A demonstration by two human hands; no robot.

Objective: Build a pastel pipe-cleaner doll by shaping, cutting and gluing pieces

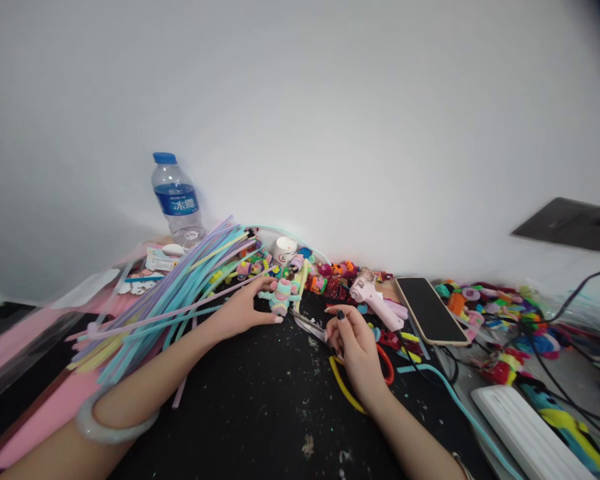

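Observation:
My left hand (245, 308) pinches a small pastel pipe-cleaner figure (281, 297), pink, teal and lilac, standing on the black table (260, 400). My right hand (354, 345) is closed round the red and yellow handles of a pair of scissors (310, 328). The scissor blades point left toward the base of the figure and lie close to it. A pale bangle (113, 427) circles my left forearm.
A fan of pastel pipe cleaners (175, 293) lies at the left. A water bottle (177, 200) stands by the white wall. A pink glue gun (375, 300), a phone (430, 310), a small white cup (283, 250), colourful craft pieces (485, 303), cables and a white power strip (525, 433) crowd the right.

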